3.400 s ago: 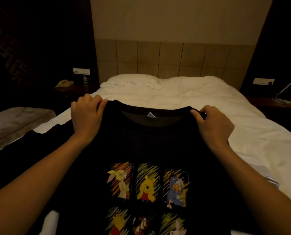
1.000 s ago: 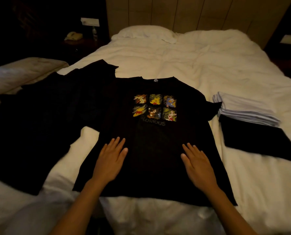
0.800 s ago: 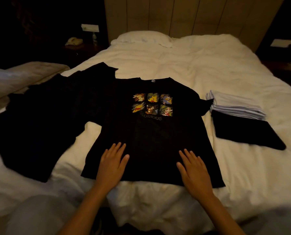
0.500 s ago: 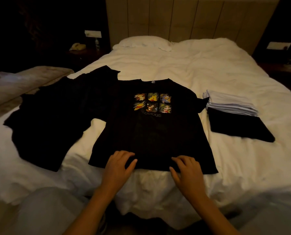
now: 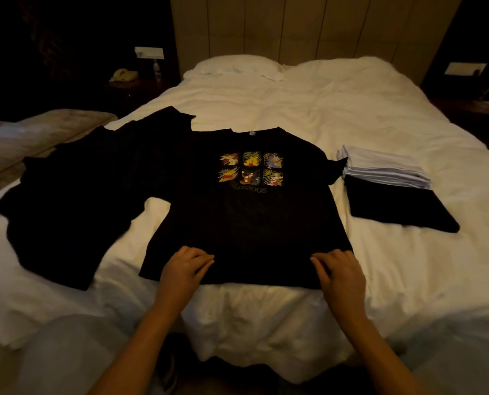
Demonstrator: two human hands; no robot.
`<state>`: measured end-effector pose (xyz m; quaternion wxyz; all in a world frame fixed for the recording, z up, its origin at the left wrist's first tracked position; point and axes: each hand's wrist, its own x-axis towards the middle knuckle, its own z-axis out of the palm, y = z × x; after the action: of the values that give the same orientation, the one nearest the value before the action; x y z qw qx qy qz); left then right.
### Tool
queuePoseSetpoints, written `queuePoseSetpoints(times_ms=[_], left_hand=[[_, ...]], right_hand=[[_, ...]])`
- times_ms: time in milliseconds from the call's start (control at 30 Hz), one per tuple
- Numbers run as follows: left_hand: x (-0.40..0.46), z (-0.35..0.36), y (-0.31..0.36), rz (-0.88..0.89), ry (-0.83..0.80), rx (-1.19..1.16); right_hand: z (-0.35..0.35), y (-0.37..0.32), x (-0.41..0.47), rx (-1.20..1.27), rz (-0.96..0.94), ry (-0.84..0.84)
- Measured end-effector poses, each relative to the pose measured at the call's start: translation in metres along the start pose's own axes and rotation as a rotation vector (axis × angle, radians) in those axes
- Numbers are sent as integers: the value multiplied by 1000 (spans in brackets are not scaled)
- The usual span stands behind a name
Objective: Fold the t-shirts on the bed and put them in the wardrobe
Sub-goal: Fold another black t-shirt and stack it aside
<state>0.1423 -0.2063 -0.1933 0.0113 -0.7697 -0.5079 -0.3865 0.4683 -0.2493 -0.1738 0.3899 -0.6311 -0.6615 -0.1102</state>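
A black printed t-shirt [image 5: 246,212] is lying flat, face up, near the foot of the bed [image 5: 337,109], with the left hand [image 5: 185,267] and right hand [image 5: 341,270] curling their fingers onto its bottom hem, apparently pinching it. Folded t-shirts [image 5: 386,183] are sitting stacked to its right, while another dark shirt [image 5: 75,189] is waiting unfolded on the left and nothing is showing of the wardrobe, so the task is looking roughly midway.

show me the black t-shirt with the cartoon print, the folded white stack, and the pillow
black cartoon-print t-shirt [image 5: 246,223], head view, plain chest fabric below the print
folded white stack of shirts [image 5: 386,166], head view, top layer
white pillow [image 5: 234,65], head view, its middle
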Motion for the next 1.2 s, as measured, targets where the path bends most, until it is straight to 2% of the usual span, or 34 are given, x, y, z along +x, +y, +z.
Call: queuePoseSetpoints(times_ms=[67, 133, 267, 333, 400, 500, 633, 700, 767, 900, 1033, 1100, 1200], left_hand=[[-3, -5, 13, 25, 59, -48], [-4, -4, 37, 74, 51, -161], [3, 12, 90, -76, -281, -468], [8, 24, 103, -94, -369, -439], [14, 35, 105, -65, -395, -301], [20, 35, 87, 2, -286, -70], [13, 25, 61, 247, 52, -69], [10, 23, 64, 343, 49, -94], [6, 27, 68, 372, -32, -81], [3, 38, 62, 183, -54, 70], [7, 31, 55, -136, -125, 227], [8, 27, 51, -253, -178, 281], [10, 22, 48, -379, -243, 273]], right_hand=[[-9, -5, 0, 50, 58, 30], [-14, -15, -2, 90, 67, 41], [-16, -36, -3, 234, 130, 8], [-16, -39, -5, 251, 127, 19], [-16, -37, -7, 268, 123, 41], [-15, -33, -6, 290, 128, 86], [-11, -24, -6, 321, 144, 105], [-7, -24, -7, 364, 169, 52], [0, -24, -9, 338, 147, -20], [13, -18, -12, 143, 159, -133], [22, -18, -10, -25, 177, -302], [23, -23, -5, -24, 241, -317], [18, -29, 4, -15, 394, -250]])
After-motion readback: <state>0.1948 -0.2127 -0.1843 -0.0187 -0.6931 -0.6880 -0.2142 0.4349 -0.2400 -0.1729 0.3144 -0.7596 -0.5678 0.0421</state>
